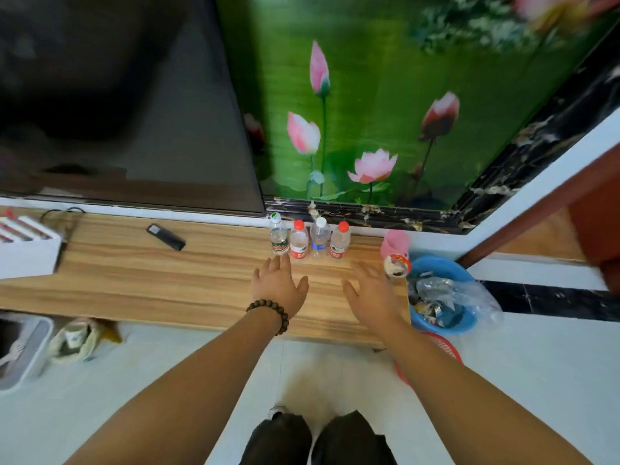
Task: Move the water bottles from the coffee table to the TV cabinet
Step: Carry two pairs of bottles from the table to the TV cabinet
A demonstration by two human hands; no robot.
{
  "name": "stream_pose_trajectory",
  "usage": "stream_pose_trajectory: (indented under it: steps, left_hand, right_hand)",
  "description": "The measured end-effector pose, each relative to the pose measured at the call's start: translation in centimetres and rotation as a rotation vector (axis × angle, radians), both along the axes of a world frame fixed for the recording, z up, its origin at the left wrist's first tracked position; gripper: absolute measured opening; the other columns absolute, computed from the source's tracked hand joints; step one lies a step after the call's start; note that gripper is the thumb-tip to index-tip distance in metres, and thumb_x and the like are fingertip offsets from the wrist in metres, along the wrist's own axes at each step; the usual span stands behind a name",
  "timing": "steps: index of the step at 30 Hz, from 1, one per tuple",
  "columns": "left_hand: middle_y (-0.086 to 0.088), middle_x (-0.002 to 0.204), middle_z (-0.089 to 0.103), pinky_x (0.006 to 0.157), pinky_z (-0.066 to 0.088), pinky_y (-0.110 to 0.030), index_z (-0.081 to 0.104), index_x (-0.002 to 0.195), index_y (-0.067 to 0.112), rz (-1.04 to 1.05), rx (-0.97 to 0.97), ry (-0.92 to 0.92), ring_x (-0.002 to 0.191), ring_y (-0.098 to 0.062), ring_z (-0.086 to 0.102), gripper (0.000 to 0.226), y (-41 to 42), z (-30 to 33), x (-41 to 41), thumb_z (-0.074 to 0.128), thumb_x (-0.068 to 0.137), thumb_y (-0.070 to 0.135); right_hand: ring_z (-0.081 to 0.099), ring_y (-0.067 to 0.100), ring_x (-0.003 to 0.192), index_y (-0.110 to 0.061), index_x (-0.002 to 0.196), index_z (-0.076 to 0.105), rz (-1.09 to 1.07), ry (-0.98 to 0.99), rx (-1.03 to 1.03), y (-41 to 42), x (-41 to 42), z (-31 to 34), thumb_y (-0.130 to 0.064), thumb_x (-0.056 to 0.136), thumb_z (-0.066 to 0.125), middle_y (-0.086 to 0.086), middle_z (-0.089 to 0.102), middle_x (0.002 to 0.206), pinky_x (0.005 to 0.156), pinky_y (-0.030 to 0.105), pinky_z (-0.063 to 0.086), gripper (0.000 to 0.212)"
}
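Wood TV cabinet (141, 273): four water bottles (310, 241) lined up along its back edge, right end. Left hand (280, 283) and right hand (369, 292) spread, empty. Light, slick plastic; I'd grab mid-body.

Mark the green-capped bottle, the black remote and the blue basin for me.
green-capped bottle (278, 237): head view, on its clear body above the label.
black remote (166, 237): head view, middle of its top face.
blue basin (432, 264): head view, on its far rim.
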State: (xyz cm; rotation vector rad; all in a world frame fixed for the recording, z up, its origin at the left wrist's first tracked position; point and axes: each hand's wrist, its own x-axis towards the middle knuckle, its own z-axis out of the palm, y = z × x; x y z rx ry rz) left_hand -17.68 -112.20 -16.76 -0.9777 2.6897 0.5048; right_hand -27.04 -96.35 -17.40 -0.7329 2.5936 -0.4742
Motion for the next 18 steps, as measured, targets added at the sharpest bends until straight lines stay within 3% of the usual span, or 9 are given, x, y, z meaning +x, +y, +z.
stream_pose_trajectory:
  steps: [8, 12, 18]
  left_hand:
    - [-0.005, 0.158, 0.022, 0.119, 0.015, -0.043, 0.015, 0.151, 0.014, 0.138, -0.01, 0.083, 0.146, -0.021, 0.017, 0.07, 0.2, 5.8, 5.1, 0.037, 0.094, 0.049]
    - [-0.005, 0.157, 0.024, 0.119, 0.018, -0.042, 0.016, 0.151, 0.014, 0.262, -0.039, 0.125, 0.145, -0.021, 0.021, 0.07, 0.2, 6.8, 8.8, 0.036, 0.094, 0.05]
    - [-0.004, 0.158, 0.022, 0.119, 0.018, -0.041, 0.015, 0.151, 0.015, 0.51, -0.06, 0.118, 0.145, -0.021, 0.021, 0.069, 1.4, 6.6, 16.4, 0.035, 0.095, 0.05]
  right_hand:
    - [0.039, 0.028, 0.136, -0.017, 0.144, 0.038, 0.127, 0.063, -0.064, -2.3, 3.0, 6.1, -0.032, 0.095, 0.045, 0.007, 0.041, 0.149, 0.11, 0.035, 0.032, 0.052]
    - [0.042, 0.028, 0.132, -0.016, 0.14, 0.043, 0.263, 0.084, -0.102, -3.8, 4.8, 6.5, -0.032, 0.095, 0.047, 0.008, 0.048, 0.143, 0.107, 0.035, 0.034, 0.048]
    - [0.04, 0.028, 0.135, -0.011, 0.142, 0.04, 0.499, 0.066, -0.111, -6.3, 9.1, 6.4, -0.03, 0.095, 0.045, 0.01, 0.045, 0.146, 0.11, 0.037, 0.035, 0.051]
